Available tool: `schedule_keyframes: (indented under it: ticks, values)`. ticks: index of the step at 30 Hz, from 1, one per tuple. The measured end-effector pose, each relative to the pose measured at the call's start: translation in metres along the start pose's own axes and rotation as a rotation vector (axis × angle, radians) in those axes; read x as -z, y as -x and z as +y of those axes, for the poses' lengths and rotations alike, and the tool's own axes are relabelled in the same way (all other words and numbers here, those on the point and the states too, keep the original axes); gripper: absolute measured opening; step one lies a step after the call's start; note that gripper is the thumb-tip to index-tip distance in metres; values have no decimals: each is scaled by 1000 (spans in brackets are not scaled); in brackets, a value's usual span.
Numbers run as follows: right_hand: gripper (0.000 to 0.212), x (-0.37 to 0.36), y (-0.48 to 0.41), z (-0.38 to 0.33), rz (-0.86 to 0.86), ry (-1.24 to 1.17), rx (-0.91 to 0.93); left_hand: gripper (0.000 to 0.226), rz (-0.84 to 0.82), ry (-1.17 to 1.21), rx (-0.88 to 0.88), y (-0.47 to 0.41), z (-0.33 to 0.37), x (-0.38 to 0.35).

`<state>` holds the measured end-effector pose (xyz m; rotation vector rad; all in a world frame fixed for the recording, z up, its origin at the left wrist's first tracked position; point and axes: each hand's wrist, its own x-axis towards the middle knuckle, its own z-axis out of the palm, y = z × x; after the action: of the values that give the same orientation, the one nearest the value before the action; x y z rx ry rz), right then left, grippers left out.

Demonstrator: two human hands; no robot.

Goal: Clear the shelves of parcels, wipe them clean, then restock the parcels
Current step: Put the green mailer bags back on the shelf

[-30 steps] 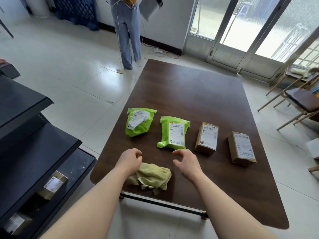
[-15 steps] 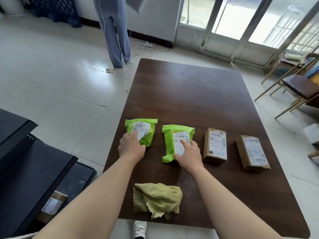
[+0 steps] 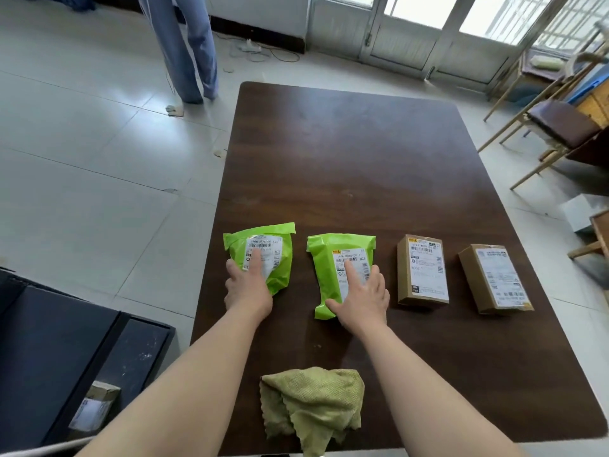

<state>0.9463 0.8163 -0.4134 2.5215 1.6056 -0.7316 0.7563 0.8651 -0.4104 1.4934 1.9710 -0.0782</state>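
One head-worn view, aimed down.
We look forward and down from above the near edge of the counter (image 3: 346, 159), close over it.

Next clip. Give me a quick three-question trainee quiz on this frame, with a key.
1. How many cardboard boxes lie on the table?
2. True or false: the left hand rests on the left green bag, the right hand on the right green bag.
3. Where is the cloth? A) on the left green bag B) at the near table edge C) under the right hand
Key: 1. two; 2. true; 3. B
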Motion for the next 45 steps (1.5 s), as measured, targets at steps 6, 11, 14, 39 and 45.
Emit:
schedule_keyframes:
  ticks: [6, 11, 14, 39, 45]
  values:
    - [85, -9, -8, 2, -70, 15, -37, 84, 67, -56, -51, -5, 0, -2]
    - [77, -14, -11, 2, -43, 14, -45, 84, 79, -55, -46, -3, -6, 2]
    - [73, -14, -11, 0, -1, -3, -38, 82, 90, -41, -33, 0, -13, 6]
    - [71, 18, 57, -21, 50, -17, 445, 80, 307, 154, 297, 130, -73, 8]
    - [69, 16, 88, -31, 34, 4, 590, 82, 402, 259, 418, 181, -97, -11]
